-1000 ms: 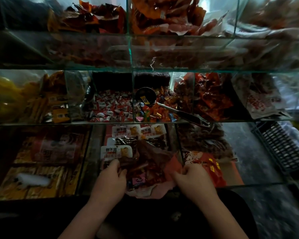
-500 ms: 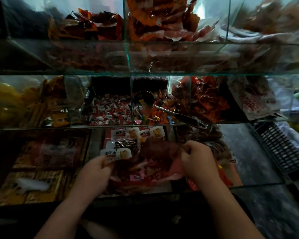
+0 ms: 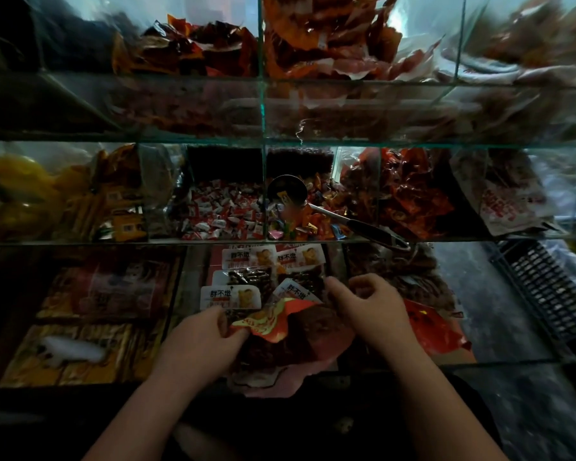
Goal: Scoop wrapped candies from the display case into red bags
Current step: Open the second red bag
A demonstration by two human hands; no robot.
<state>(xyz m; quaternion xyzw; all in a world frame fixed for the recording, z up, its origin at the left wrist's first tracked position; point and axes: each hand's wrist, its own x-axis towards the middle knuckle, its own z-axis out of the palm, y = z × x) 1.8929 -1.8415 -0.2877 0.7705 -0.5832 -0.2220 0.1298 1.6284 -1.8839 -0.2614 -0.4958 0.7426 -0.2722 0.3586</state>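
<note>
- Left hand (image 3: 200, 341): thumb and forefinger pinch the near-left rim of the red bag (image 3: 313, 337), beside its gold-printed flap.
- Right hand (image 3: 371, 307): fingers are curled at the bag's far-right rim and appear to pinch it, though the contact is dim.
- The bag is held between both hands over the lowest tier of the display case (image 3: 512, 347). Its mouth is partly spread and the dark contents cannot be identified.
- Step in hand, by judgement: opening the mouth. Draw the rims apart evenly and keep the opening turned up toward the candy tier. One hand should then take the whole hold, freeing the other for the scoop.
- A spare bag (image 3: 436, 327) lies just right of the right hand; its print is unreadable.
- The labelled packets (image 3: 230, 296) under the glass carry white labels that appear to read 胖不墩, beside a cartoon figure. The smaller print is illegible.
- Middle tier: red-and-white candies (image 3: 223, 211), with mixed candies (image 3: 308, 224) in the next compartment to the right. The metal scoop (image 3: 286, 191) rests bowl-down among the mixed candies, handle over the shelf edge.
- Top tier: orange packets (image 3: 330, 38), no legible writing.
</note>
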